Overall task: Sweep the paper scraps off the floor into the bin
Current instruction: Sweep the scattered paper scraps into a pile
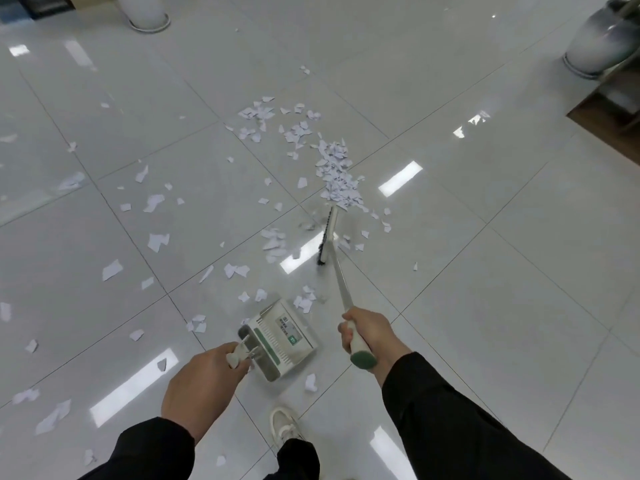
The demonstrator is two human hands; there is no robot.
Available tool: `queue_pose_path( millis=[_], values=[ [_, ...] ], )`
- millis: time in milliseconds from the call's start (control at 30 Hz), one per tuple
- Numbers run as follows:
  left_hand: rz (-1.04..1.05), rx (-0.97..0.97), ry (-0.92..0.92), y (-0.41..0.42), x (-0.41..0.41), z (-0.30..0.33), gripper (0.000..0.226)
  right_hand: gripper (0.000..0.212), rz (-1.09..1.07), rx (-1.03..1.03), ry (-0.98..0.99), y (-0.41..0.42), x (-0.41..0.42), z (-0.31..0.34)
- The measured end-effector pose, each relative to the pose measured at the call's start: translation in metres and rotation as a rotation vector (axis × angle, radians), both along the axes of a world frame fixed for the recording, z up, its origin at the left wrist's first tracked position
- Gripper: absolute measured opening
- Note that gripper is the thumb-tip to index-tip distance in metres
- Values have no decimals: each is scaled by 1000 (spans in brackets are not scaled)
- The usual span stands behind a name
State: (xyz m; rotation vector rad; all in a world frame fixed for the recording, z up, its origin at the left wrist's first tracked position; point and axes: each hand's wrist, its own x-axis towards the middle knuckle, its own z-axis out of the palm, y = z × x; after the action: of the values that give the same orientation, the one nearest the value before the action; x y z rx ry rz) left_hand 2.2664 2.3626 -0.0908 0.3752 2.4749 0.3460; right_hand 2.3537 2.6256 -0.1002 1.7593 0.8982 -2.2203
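White paper scraps [337, 174] lie across the glossy tiled floor, thickest in a heap just beyond the broom head [327, 235]. More scraps are scattered to the left and around my feet. My right hand [369, 336] grips the white broom handle near its green end cap. The broom head touches the floor ahead of me. My left hand [201, 382] holds the handle of a white and green dustpan [278, 341], which sits on the floor in front of my shoe. The pan's mouth faces away from me, toward the scraps.
A white vase base [149, 15] stands at the far left. A grey and white vase [599, 39] stands at the far right beside a wooden step [609, 123]. My white shoe [285, 426] is below the dustpan. Open tile lies to the right.
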Motion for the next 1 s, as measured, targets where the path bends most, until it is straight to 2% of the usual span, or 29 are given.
queue_pose_path(
  millis=[100, 300, 533, 633, 700, 833, 933, 1000],
  values=[
    [1, -6, -7, 9, -15, 4, 33, 6, -16, 105, -36, 10, 29, 19],
    [14, 18, 8, 32, -29, 14, 32, 10, 7, 294, -192, 71, 95, 29],
    [78, 59, 38, 48, -35, 14, 37, 14, -11, 281, -275, 144, 108, 4],
    [135, 53, 24, 52, -36, 13, 39, 20, -47, 221, -253, 162, 84, -18],
    [209, 40, 18, 58, -38, 11, 42, 22, 18, 171, -233, 168, 47, -36],
    [282, 13, 40, 64, -36, 13, 54, 7, 82, 103, -168, 144, -24, -43],
    [318, -3, 25, 71, -39, 15, 54, 7, 109, 62, -116, 141, -70, -43],
    [395, -24, 21, 86, -42, 15, 51, 6, 212, 31, -91, 160, -104, -41]
  ],
)
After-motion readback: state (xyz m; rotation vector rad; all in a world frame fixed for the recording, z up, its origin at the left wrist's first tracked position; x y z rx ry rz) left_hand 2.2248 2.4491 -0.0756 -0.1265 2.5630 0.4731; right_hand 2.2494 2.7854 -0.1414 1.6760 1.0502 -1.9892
